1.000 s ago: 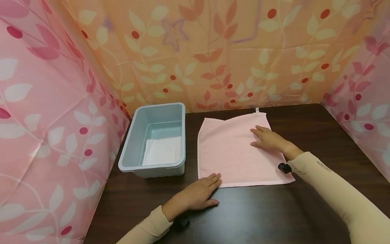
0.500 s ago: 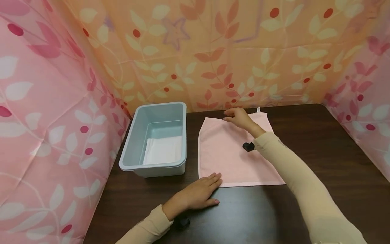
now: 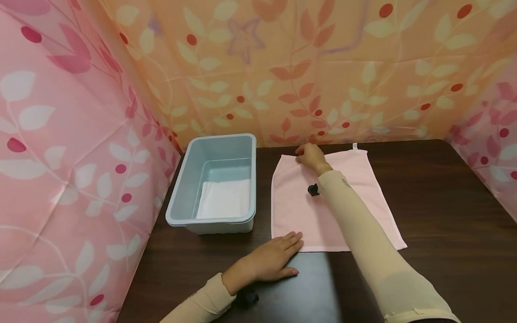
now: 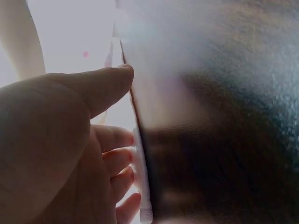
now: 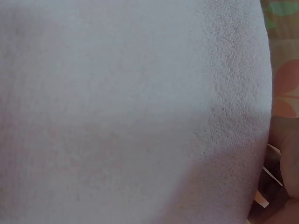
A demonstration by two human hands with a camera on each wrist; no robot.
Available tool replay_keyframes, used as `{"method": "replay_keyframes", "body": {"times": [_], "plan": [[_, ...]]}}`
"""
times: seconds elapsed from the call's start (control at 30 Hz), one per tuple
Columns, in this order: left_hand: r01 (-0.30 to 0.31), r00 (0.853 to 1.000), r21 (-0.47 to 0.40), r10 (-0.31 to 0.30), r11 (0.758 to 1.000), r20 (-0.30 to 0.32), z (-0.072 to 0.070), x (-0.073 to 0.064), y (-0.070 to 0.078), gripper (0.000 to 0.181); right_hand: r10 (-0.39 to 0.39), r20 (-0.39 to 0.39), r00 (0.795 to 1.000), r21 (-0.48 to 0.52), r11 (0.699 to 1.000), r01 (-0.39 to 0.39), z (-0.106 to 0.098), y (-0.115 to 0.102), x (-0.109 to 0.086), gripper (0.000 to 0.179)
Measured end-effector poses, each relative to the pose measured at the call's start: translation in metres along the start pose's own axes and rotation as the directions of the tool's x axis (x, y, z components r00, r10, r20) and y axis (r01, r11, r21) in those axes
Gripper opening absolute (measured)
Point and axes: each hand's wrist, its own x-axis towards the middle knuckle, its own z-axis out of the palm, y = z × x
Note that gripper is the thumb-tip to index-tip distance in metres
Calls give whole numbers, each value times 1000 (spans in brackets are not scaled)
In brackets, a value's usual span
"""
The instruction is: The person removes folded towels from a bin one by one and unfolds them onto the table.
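A pink towel (image 3: 291, 197) lies spread on the dark table, with a small white tag (image 3: 355, 146) at its far right corner. My left hand (image 3: 274, 258) rests flat over its near left corner, fingers straight and thumb apart on the table. At the far edge, left of the middle, my right hand (image 3: 313, 158) has its fingers curled and seems to pinch the towel's edge. The right wrist view shows that towel (image 5: 131, 93) large, with part of the right hand (image 5: 280, 182) at its border; the fingertips are mostly hidden.
Left of the towel stands a light blue plastic tub (image 3: 211, 221) with a folded white cloth (image 3: 224, 199) lying in it. Flowered curtains (image 3: 258, 89) hang behind and on both sides. The dark wooden table (image 3: 444, 202) extends right of the towel.
My right hand has moved left and away from me, from the towel's right part to its far edge, and its fingers have curled. The left hand has stayed on the near corner.
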Motion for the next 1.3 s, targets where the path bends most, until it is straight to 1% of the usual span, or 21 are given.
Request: {"method": "replay_keyframes", "body": {"times": [0.13,0.3,0.43,0.6,0.7,0.87,1.0,1.13,1.23,1.3], "plan": [[2,1000,7,-2,1000,2,-1,-1,3,72,11,6,1000,1,1000,-11,2,-3,-1,30],[7,1000,1,-7,1000,5,-1,-4,5,71,10,0,1000,-2,1000,-10,7,-5,0,20],[11,1000,1,-11,1000,9,-1,-5,6,72,-2,-45,999,10,1000,3,8,-7,1,14],[6,1000,1,-6,1000,11,0,-5,8,73,-45,-110,993,29,998,49,6,-11,2,12],[2,1000,5,-2,1000,11,1,-6,9,73,-63,-136,989,16,998,66,7,-13,1,11],[-2,1000,4,2,1000,18,2,-6,13,73,-70,-163,984,-18,998,68,13,-16,1,10],[0,1000,-1,0,1000,25,0,-7,15,73,-46,-158,986,-24,999,43,18,-17,0,11],[2,999,-9,-2,1000,37,-1,-8,16,73,-16,-138,990,-10,1000,15,20,-16,-1,14],[3,999,-11,-3,1000,39,-1,-9,16,73,-25,-119,993,8,1000,26,19,-15,-1,21],[3,999,-15,-3,1000,39,-1,-9,15,73,-49,-97,994,21,998,52,17,-14,-2,26]]}}
